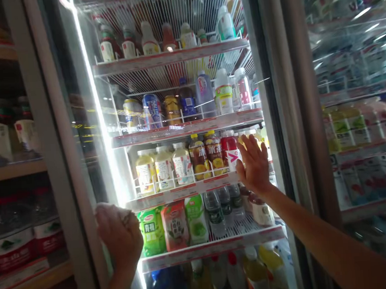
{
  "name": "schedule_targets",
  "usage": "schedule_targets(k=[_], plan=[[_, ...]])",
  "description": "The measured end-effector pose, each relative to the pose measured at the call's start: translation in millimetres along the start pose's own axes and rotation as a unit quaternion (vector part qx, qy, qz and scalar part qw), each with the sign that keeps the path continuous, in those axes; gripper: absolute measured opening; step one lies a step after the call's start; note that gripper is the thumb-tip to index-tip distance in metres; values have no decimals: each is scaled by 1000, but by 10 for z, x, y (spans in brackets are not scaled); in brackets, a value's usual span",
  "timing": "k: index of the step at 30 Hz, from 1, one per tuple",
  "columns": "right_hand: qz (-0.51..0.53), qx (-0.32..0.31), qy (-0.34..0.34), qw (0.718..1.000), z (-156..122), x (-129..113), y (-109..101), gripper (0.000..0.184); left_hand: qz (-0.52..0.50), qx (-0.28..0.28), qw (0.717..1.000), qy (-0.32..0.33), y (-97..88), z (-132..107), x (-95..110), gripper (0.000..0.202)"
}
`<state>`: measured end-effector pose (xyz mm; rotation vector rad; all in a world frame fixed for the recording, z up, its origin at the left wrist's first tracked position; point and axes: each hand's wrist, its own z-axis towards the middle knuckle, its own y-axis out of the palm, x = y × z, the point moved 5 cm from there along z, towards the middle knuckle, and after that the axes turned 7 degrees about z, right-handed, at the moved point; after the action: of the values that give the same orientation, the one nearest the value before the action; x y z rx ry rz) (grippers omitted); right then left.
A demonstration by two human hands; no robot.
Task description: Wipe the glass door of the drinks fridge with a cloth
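Note:
A lit drinks fridge (196, 188) with shelves of bottles stands in front of me, and faint reflections suggest a glass front. My left hand (118, 235) is closed around a pale crumpled cloth (113, 209), low at the fridge's left side. To its right are a green carton (152, 231) and a red carton (175, 225). My right hand (254, 164) is raised with its fingers spread and holds nothing. It overlaps the shelf of bottles beside a red-capped bottle (229, 148); whether the palm touches glass I cannot tell.
Metal door frames (306, 110) rise on the right, with another stocked fridge (361, 150) beyond. On the left, a wooden-edged shelf (16, 170) holds dark bottles. Inside the middle fridge, yellow-capped bottles (198, 157) and cans (152, 110) line the wire-fronted shelves.

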<state>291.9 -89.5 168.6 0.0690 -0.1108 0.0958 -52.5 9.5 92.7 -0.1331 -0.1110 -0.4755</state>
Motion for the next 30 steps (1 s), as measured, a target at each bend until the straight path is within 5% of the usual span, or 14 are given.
schedule_targets(k=[5, 9, 10, 14, 15, 20, 21, 23, 26, 28, 30], plan=[[6, 4, -11, 1000, -2, -2, -7, 52, 26, -17, 982, 188, 77, -17, 319, 62], [15, 18, -26, 999, 2, -16, -24, 50, 40, 60, 997, 14, 15, 137, 275, 58], [14, 19, -26, 999, 3, -20, -25, 50, 30, 67, 997, 12, 21, 155, 338, 59], [11, 19, -24, 999, 5, -26, -32, 50, -1, 28, 965, 260, 144, 189, 832, 64], [14, 17, -26, 999, 5, -26, -32, 50, 3, 23, 960, 278, 165, 234, 876, 64], [20, 11, -18, 1000, -2, -12, -19, 52, 6, 104, 995, 11, 100, 583, 764, 61], [20, 12, -16, 1000, -4, -9, -18, 53, -1, 104, 994, 24, 105, 585, 852, 61], [19, 16, -18, 1000, -7, -8, -21, 52, -19, 63, 981, 183, 162, 519, 1180, 60], [21, 18, -27, 999, -5, -17, -31, 51, -32, -2, 907, 419, 238, 404, 1525, 55], [24, 16, -28, 999, 2, -26, -36, 50, -15, 8, 907, 421, 232, 569, 1482, 52], [23, 18, -26, 999, 8, -34, -36, 49, 9, 58, 952, 300, 180, 885, 1288, 53]])
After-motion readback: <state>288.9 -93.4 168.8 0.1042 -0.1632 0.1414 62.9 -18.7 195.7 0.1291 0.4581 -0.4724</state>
